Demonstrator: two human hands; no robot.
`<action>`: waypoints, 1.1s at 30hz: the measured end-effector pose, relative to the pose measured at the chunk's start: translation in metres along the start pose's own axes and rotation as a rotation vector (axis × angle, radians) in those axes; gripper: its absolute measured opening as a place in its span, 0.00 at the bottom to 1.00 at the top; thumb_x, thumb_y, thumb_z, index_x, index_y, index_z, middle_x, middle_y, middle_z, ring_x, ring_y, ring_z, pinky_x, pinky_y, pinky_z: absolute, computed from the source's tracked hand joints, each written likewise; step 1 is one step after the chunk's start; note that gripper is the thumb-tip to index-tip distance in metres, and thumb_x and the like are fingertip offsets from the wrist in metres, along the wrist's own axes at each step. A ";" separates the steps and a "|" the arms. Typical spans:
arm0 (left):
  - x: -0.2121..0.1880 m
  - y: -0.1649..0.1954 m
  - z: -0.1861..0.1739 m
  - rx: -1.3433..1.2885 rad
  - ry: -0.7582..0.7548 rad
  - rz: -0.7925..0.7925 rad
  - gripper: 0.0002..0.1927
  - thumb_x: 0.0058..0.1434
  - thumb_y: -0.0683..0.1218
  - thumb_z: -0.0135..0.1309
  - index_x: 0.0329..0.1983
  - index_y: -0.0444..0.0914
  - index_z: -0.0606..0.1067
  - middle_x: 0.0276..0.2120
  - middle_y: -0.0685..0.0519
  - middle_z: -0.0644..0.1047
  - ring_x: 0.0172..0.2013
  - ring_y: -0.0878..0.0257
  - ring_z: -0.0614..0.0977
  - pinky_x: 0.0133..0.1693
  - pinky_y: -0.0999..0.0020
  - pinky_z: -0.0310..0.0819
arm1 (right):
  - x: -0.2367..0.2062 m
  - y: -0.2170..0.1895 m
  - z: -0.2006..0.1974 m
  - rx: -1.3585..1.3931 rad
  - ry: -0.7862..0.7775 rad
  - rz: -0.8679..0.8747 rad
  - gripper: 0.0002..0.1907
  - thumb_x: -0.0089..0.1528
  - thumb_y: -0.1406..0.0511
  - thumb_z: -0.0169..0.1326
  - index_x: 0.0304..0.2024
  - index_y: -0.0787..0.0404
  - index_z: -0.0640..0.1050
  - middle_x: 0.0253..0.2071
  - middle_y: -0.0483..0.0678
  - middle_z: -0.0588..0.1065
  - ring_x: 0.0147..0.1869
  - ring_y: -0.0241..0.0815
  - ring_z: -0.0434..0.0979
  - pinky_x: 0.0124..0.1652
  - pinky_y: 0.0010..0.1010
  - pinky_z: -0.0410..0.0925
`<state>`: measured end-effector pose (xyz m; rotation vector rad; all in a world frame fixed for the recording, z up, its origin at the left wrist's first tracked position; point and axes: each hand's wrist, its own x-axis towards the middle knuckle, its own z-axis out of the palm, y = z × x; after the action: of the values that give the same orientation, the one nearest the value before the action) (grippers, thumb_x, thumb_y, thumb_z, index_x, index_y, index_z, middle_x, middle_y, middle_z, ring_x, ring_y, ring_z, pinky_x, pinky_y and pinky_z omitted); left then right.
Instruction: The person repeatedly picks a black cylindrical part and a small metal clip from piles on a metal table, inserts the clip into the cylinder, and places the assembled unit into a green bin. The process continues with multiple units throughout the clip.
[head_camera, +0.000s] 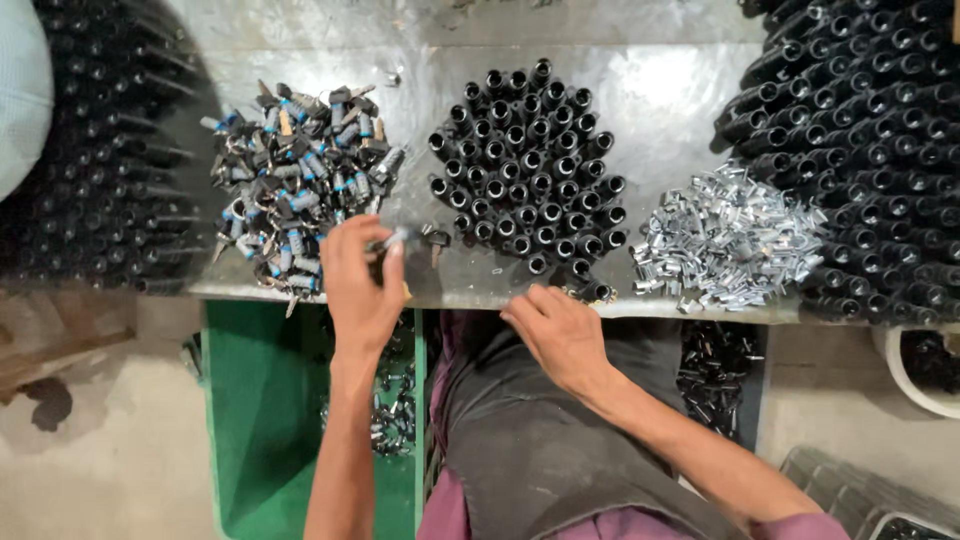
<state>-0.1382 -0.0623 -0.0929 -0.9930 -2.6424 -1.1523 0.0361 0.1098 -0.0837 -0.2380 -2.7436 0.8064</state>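
While the left hand (360, 285) pinches one small key part (392, 242) in closed fingers beside one heap of keys (298, 180), the right hand (560, 330) reaches, fingers loosely open, toward one standing cluster of black tubes (530, 165) on the desk (660, 90); one pile of silver clips (725, 240) lies further right
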 end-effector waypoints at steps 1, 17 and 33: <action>-0.002 0.002 0.001 -0.276 0.020 -0.103 0.07 0.70 0.43 0.53 0.48 0.38 0.70 0.49 0.48 0.75 0.46 0.54 0.76 0.46 0.65 0.77 | 0.000 0.002 -0.001 0.032 0.001 -0.038 0.09 0.61 0.61 0.64 0.40 0.52 0.76 0.33 0.43 0.71 0.35 0.44 0.74 0.34 0.35 0.68; -0.058 0.077 0.021 -1.410 -0.282 -0.930 0.18 0.69 0.42 0.54 0.60 0.30 0.71 0.42 0.52 0.77 0.34 0.66 0.76 0.37 0.71 0.73 | -0.020 0.010 -0.008 1.427 -0.031 0.537 0.04 0.68 0.71 0.52 0.43 0.67 0.73 0.39 0.48 0.75 0.41 0.35 0.77 0.42 0.29 0.74; -0.067 0.097 0.022 -1.163 -0.231 -0.696 0.12 0.71 0.38 0.53 0.55 0.27 0.74 0.41 0.46 0.81 0.37 0.65 0.83 0.43 0.70 0.81 | -0.013 -0.018 -0.032 0.298 0.161 0.222 0.10 0.59 0.72 0.65 0.43 0.63 0.79 0.39 0.50 0.81 0.40 0.41 0.84 0.39 0.28 0.75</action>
<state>-0.0240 -0.0342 -0.0703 -0.1585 -2.3767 -3.0397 0.0567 0.1084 -0.0507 -0.5256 -2.4361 1.1833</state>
